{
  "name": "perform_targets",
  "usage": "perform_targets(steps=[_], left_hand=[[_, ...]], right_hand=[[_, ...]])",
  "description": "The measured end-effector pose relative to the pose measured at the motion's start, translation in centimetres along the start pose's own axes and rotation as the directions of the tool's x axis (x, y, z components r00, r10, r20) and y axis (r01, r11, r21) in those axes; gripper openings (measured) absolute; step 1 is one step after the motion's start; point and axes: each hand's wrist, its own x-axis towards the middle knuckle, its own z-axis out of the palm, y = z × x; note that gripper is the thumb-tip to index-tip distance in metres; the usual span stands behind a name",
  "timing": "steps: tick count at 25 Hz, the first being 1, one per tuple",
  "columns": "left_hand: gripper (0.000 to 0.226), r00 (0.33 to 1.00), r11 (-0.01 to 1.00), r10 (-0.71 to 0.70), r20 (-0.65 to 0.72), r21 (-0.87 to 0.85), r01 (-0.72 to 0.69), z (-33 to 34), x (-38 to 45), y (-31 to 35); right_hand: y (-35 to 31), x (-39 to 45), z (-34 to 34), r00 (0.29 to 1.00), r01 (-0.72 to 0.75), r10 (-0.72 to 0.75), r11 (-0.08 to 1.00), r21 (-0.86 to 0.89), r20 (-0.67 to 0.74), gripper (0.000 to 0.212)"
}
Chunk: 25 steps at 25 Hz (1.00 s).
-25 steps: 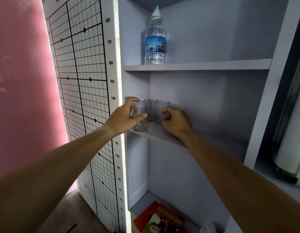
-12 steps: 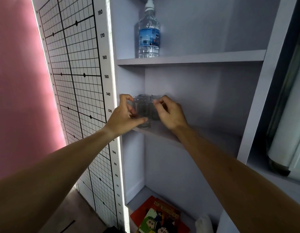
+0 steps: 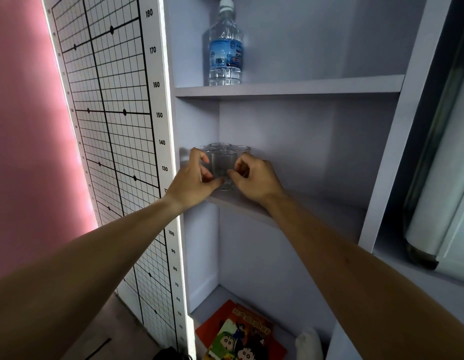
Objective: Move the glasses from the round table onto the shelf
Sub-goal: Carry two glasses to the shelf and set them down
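Note:
Several clear glasses stand clustered at the left end of the middle shelf (image 3: 251, 207), close to the cabinet's left wall. The front glass (image 3: 223, 166) stands upright on the shelf board between my two hands. My left hand (image 3: 193, 179) curls against its left side, thumb at its base, and partly hides another glass (image 3: 201, 149) behind the fingers. My right hand (image 3: 254, 178) pinches the front glass's right side with thumb and forefinger. Two more glasses' rims (image 3: 220, 145) show behind. The round table is out of view.
A water bottle (image 3: 225, 51) stands on the upper shelf (image 3: 303, 87). A gridded height chart (image 3: 114, 126) covers the cabinet's left side, beside a pink wall. Comic books (image 3: 238, 333) and a white object (image 3: 307, 342) lie on the bottom shelf. A white roll (image 3: 438, 203) stands at right.
The glass in my left hand has come down onto the shelf in front of the others. My right hand has shifted left from the right-hand glass to the front one.

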Motion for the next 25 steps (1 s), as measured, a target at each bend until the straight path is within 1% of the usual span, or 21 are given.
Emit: perform_targets(steps=[5, 8, 10, 12, 15, 17, 19, 20, 21, 23, 24, 25], left_hand=[[0.047, 1.0, 0.999, 0.006, -0.001, 0.031, -0.006, -0.1, 0.2, -0.4], [0.044, 1.0, 0.999, 0.011, 0.023, 0.03, -0.011, -0.2, 0.1, -0.4], [0.036, 1.0, 0.998, 0.008, 0.022, 0.064, -0.01, -0.4, -0.1, -0.6], [0.023, 1.0, 0.994, 0.017, 0.007, 0.105, -0.018, -1.1, -0.5, -1.1], [0.015, 1.0, 0.991, 0.015, 0.028, 0.134, -0.019, -3.0, -1.9, -2.6], [0.013, 0.998, 0.988, -0.028, 0.053, 0.156, 0.02, -4.0, -3.1, -4.0], [0.013, 0.986, 0.969, -0.12, 0.118, 0.231, 0.091, -5.0, -4.9, -5.7], [0.018, 0.969, 0.947, -0.182, 0.167, 0.296, 0.127, -5.3, -6.0, -6.7], [0.023, 0.941, 0.92, -0.256, 0.22, 0.354, 0.167, -5.4, -7.6, -7.7], [0.026, 0.856, 0.871, -0.41, 0.314, 0.412, 0.266, -5.4, -12.0, -10.1], [0.024, 0.807, 0.846, -0.482, 0.343, 0.424, 0.324, -5.2, -14.8, -11.6], [0.02, 0.761, 0.817, -0.54, 0.361, 0.441, 0.371, -4.8, -17.9, -13.2]], right_hand=[[0.2, 0.1, 0.1, 1.0, 0.021, -0.021, 1.0, -0.022, -0.006, 0.016], [0.1, -0.1, 0.0, 1.0, 0.027, -0.028, 0.999, -0.041, -0.005, 0.018], [-0.2, -0.1, -0.1, 0.999, 0.038, -0.038, 0.998, -0.044, 0.0, 0.018], [-0.9, -0.4, 0.0, 0.997, 0.074, -0.073, 0.996, -0.048, 0.02, 0.018], [-2.7, -1.4, 0.2, 0.967, 0.218, -0.207, 0.974, -0.061, 0.15, 0.021], [-4.2, -2.2, 0.8, 0.916, 0.344, -0.309, 0.933, -0.107, 0.256, 0.019], [-5.7, -3.5, 2.4, 0.85, 0.454, -0.387, 0.883, -0.124, 0.357, 0.014], [-6.2, -4.6, 3.6, 0.83, 0.453, -0.386, 0.887, -0.083, 0.403, 0.013], [-6.3, -6.0, 5.1, 0.822, 0.404, -0.351, 0.915, -0.024, 0.448, 0.014], [-5.6, -10.1, 8.2, 0.791, 0.219, -0.21, 0.974, 0.055, 0.574, 0.018], [-4.4, -12.8, 10.3, 0.754, 0.11, -0.119, 0.992, 0.054, 0.646, 0.02], [-2.7, -15.8, 12.3, 0.703, 0.001, -0.01, 1.0, 0.012, 0.711, 0.02]])
